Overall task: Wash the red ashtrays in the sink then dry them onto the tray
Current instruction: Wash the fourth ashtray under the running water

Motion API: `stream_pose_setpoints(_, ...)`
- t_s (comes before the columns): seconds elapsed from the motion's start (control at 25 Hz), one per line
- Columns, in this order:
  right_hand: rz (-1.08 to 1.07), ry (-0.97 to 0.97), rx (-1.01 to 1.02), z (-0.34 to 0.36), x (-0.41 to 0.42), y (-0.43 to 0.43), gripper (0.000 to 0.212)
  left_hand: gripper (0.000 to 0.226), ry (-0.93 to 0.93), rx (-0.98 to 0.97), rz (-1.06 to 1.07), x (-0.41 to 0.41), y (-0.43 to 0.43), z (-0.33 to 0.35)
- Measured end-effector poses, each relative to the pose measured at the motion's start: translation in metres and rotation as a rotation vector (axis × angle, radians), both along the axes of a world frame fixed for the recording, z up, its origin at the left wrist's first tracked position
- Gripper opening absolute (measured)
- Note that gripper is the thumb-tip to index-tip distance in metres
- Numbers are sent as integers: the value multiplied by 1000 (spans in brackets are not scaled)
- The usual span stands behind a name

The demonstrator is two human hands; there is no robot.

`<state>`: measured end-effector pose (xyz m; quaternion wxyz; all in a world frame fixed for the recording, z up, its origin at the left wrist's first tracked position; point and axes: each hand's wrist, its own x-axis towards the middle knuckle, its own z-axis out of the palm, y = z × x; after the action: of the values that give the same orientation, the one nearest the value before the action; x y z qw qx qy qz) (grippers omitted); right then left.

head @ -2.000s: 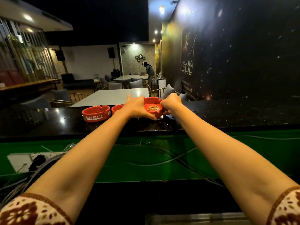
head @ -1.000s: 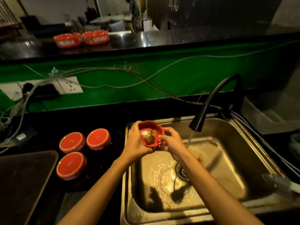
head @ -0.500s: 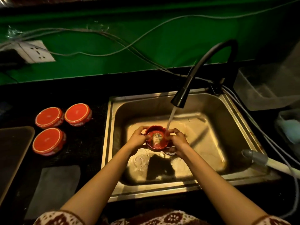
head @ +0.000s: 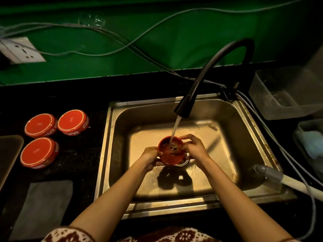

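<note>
I hold a red ashtray (head: 170,154) over the drain of the steel sink (head: 227,116), tilted towards me, with ash and dirt inside. My left hand (head: 150,157) grips its left rim and my right hand (head: 193,147) grips its right rim. Water from the black tap (head: 185,105) runs into the ashtray. Three more red ashtrays lie upside down on the black counter to the left: one (head: 40,125), a second (head: 73,122) and a third (head: 38,152). A dark tray (head: 7,154) shows at the left edge.
A grey cloth (head: 43,206) lies on the counter in front of the upturned ashtrays. Clear plastic tubs (head: 283,91) stand right of the sink. A white-handled tool (head: 283,179) lies across the sink's right corner. Cables and a wall socket (head: 19,49) run along the green wall.
I carried the dirty ashtray from the bar top down into the sink. It moved under the running water, which now falls straight into it, and my view dropped with it.
</note>
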<state>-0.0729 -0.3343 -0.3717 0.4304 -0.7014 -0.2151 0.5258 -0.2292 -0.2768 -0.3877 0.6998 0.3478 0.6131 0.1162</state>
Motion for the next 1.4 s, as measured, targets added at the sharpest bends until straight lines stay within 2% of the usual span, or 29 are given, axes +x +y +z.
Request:
stream_pose_setpoints(0.16, -13, -38, 87, 5, 15, 1, 47, 31, -132, 23, 105, 21, -11, 1)
stream_pose_setpoints(0.28, -58, 16, 134, 9, 20, -2, 48, 39, -167, 162, 105, 24, -12, 8)
stream_pose_setpoints(0.52, -201, 308, 73, -10, 12, -3, 47, 42, 22, 480, -78, 10, 2, 21)
stream_pose_setpoints(0.68, -176, 478, -26, -14, -5, -1, 36, 36, 144, 670, -164, -5, 10, 24)
stream_pose_setpoints(0.8, -73, 540, -75, -13, -14, -3, 25, 31, 166, 575, -113, -12, 18, 22)
stream_pose_setpoints(0.92, 15, 488, -109, -8, -14, -5, 18, 25, 157, 397, -28, -18, 21, 19)
stream_pose_setpoints(1.08, 131, 314, -176, 2, -6, -1, 18, 26, 103, 162, 30, -21, 14, 17)
stream_pose_setpoints(1.2, 137, 184, -166, 12, 0, 3, 16, 28, -9, -8, 115, -16, 5, 17)
stream_pose_setpoints(1.32, 177, -11, -134, 21, 8, 7, 19, 32, -102, -67, 138, -7, -5, 13)
stream_pose_setpoints(1.4, 192, -79, -121, 24, 14, 9, 28, 29, -108, -65, 111, 0, -12, 10)
